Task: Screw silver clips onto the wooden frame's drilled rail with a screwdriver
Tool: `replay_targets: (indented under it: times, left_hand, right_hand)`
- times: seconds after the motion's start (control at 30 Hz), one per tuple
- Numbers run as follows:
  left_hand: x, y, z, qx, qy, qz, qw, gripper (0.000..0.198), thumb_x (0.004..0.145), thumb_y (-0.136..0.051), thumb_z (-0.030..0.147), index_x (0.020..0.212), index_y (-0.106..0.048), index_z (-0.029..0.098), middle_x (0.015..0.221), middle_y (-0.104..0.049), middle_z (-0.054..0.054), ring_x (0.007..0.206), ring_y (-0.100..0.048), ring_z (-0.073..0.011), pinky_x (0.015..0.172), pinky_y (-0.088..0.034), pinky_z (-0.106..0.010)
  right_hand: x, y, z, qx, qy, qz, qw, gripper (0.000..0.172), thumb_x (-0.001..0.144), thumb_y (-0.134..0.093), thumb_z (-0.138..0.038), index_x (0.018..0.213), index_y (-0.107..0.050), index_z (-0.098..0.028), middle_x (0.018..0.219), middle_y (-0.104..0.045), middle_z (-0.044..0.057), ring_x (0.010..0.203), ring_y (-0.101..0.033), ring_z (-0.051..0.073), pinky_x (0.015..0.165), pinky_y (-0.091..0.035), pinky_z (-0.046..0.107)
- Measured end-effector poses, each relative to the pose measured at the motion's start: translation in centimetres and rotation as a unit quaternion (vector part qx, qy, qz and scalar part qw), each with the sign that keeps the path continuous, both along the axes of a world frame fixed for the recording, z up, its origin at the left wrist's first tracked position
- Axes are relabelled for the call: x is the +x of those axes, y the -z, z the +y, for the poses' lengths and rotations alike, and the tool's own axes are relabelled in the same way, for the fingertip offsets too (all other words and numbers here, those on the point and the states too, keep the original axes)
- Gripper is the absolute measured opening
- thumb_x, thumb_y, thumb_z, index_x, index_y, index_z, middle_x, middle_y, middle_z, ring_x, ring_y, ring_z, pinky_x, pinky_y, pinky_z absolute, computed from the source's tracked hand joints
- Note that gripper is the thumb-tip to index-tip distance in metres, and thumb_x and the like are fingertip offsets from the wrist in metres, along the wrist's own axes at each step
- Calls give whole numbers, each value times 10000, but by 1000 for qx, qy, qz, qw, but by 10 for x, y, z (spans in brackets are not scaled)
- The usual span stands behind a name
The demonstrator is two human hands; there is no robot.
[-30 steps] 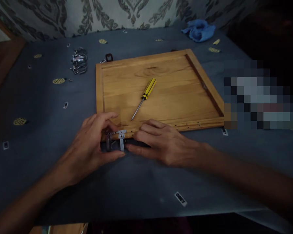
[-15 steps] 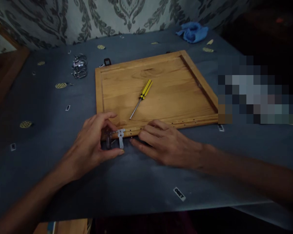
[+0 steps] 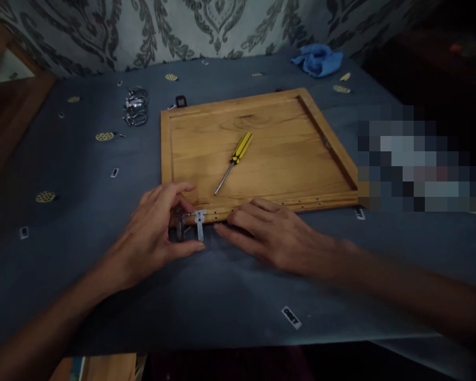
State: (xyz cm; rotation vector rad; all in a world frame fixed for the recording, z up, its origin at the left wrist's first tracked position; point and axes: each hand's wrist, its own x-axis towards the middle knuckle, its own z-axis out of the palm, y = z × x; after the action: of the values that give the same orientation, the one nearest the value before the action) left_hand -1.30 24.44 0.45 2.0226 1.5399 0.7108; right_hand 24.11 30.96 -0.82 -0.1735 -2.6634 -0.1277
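Note:
A framed wooden panel (image 3: 277, 153) lies on the blue cloth, with small dark holes along its near rail. At the near left corner, my left hand (image 3: 154, 233) is closed around a T-shaped silver metal fitting (image 3: 200, 225), thumb below and fingers above, keeping it against the panel's edge. My right hand (image 3: 273, 235) grips the near rail just to the right, fingers curled over the top and thumb in front; whether a small part is under the fingertips cannot be made out. A yellow-and-black screwdriver (image 3: 241, 148) rests on the panel, its tip pointing toward me.
Several similar metal fittings (image 3: 136, 107) sit in a group at the left. Dark brackets (image 3: 181, 101) show at the panel's far edge. A blue rag (image 3: 318, 60) lies at the back right. Beyond the cloth (image 3: 206, 312) hangs a patterned curtain (image 3: 218, 26). Part of the right side is pixelated.
The whole view has shifted slightly, with things appearing a little further right. Both hands keep their places on the panel's near edge, with the fitting still in the left.

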Motion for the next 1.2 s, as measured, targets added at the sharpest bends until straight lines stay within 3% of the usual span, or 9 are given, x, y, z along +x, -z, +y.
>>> replay_targets:
  times: [0.27,0.5,0.67,0.77,0.87,0.93,1.0,1.07,1.2]
  left_hand:
    - [3,-6,1,-18,-1,5,1000,749,733,-881,320,1353,-463,303,1068,-709,-14,1112,-653,-306,1032,-476,-523]
    - [4,-3,-2,-10,-11,19,1000,716,760,-850,308,1373,-479,290,1077,-718,-17,1120,-640,-315,1002,-503,-503]
    - [3,1,-2,-4,-13,14,1000,764,736,-883,335,1383,-477,311,1077,-714,-8,1110,-629,-307,985,-506,-482]
    - [2,2,-3,-1,-11,8,1000,784,723,-900,340,1385,-480,319,1079,-707,-13,1108,-629,-303,973,-509,-475]
    - [2,2,-3,1,-10,10,1000,789,725,-902,323,1389,-477,320,1079,-702,-13,1108,-623,-293,970,-508,-466]
    - [2,2,-3,0,-11,15,1000,788,732,-894,302,1397,-470,310,1080,-701,-16,1114,-621,-288,983,-504,-472]
    - [3,1,-3,-2,-10,20,1000,780,736,-887,285,1395,-469,303,1075,-704,-17,1117,-625,-288,989,-504,-476]
    - [3,-1,-2,-2,-8,21,1000,773,730,-889,281,1383,-475,301,1072,-709,-15,1120,-635,-292,994,-507,-481]
    - [4,-7,0,-19,-7,16,1000,748,724,-893,311,1354,-492,270,1070,-716,-25,1105,-666,-312,1016,-501,-520]
  right_hand:
    - [-13,-18,3,81,-29,-95,992,359,993,-383,-47,732,-595,-172,773,-548,42,724,-498,173,662,-390,324]
    - [-18,-25,5,124,-49,-128,983,305,946,-452,-37,701,-565,-178,721,-524,36,684,-493,173,603,-363,330]
    - [-9,-19,8,53,-38,-80,995,327,1005,-422,-55,745,-582,-173,762,-580,34,710,-511,169,624,-399,322]
    - [2,-15,6,-78,6,-48,996,324,1048,-412,-82,802,-608,-162,810,-616,23,711,-528,136,630,-399,296]
    - [10,-13,-2,-261,40,-48,963,298,1064,-444,-170,819,-614,-170,837,-636,13,672,-550,100,570,-365,260]
    - [11,-12,-8,-342,79,-74,933,289,1063,-460,-202,816,-608,-178,804,-647,5,680,-588,106,576,-387,257]
    - [10,-11,-12,-358,108,-82,924,296,1066,-455,-201,805,-592,-180,741,-631,-5,676,-606,115,596,-418,262]
    - [9,-11,-15,-318,93,-76,941,301,1071,-446,-190,809,-593,-179,719,-616,-7,663,-600,118,607,-435,266]
    - [17,-12,-14,-219,58,-97,969,243,1043,-442,-143,989,-677,-174,886,-677,48,765,-621,153,659,-457,285]
